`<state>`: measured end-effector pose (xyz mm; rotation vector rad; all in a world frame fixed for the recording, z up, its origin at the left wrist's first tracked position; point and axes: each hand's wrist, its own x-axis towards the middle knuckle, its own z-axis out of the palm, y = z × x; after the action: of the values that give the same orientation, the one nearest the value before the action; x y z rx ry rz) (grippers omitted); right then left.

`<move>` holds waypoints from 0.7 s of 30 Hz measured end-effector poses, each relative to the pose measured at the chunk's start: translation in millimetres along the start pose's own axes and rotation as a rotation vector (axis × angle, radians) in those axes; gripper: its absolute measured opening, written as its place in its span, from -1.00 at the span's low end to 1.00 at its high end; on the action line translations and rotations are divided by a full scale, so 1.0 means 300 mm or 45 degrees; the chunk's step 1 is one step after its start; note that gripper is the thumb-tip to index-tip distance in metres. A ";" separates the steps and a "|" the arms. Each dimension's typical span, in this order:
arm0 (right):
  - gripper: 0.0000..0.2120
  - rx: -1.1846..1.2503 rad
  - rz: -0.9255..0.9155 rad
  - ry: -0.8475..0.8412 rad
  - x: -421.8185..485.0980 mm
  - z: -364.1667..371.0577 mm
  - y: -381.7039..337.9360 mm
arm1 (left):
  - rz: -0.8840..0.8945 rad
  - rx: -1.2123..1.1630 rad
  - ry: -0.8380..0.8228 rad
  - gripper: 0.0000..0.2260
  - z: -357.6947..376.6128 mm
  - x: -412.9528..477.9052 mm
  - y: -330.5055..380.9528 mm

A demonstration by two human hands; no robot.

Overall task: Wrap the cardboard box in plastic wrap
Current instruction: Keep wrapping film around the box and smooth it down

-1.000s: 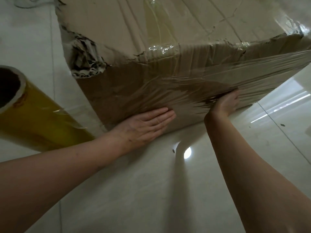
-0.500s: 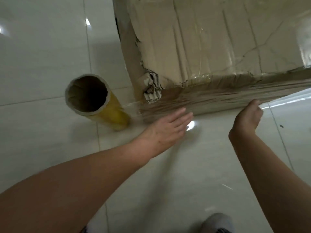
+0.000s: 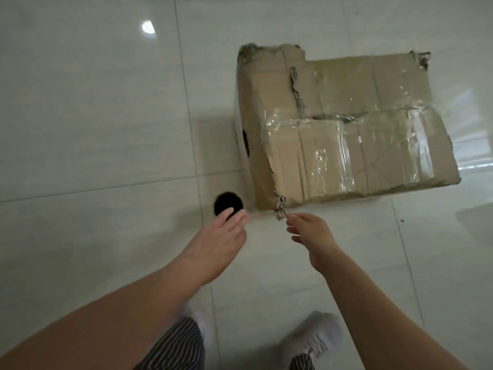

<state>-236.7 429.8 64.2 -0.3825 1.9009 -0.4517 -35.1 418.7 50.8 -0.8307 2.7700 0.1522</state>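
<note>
Both hands have left the box's side and the view has pulled back. On the tiled floor (image 3: 93, 102) sits the cardboard box (image 3: 346, 134), only partly filmed. The left hand (image 3: 221, 241), fingers straight, reaches over the upright plastic wrap roll (image 3: 226, 205) at the box's near-left corner — the right hand (image 3: 312, 233) hangs slack, empty. Next, likely: grasp the roll for another pass.

text: none could be read | cardboard box (image 3: 269, 102): faces showed no legible print, label or number | plastic wrap (image 3: 333, 158): carried only glare, no brand or marking could be made out
</note>
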 end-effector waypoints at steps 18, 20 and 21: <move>-0.58 -0.844 -0.106 -0.370 0.192 0.289 -0.211 | -0.611 -0.497 -0.585 -0.75 0.068 0.266 -0.309; -0.57 -0.854 -0.070 -0.396 0.217 0.299 -0.196 | -0.583 -0.497 -0.600 -0.77 0.096 0.295 -0.298; -0.57 -0.859 -0.052 -0.395 0.228 0.300 -0.190 | -0.559 -0.475 -0.604 -0.78 0.110 0.310 -0.297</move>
<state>-174.0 336.4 5.9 -0.8783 1.6967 0.2347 -54.3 301.1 -8.1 -1.2755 2.0904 0.6961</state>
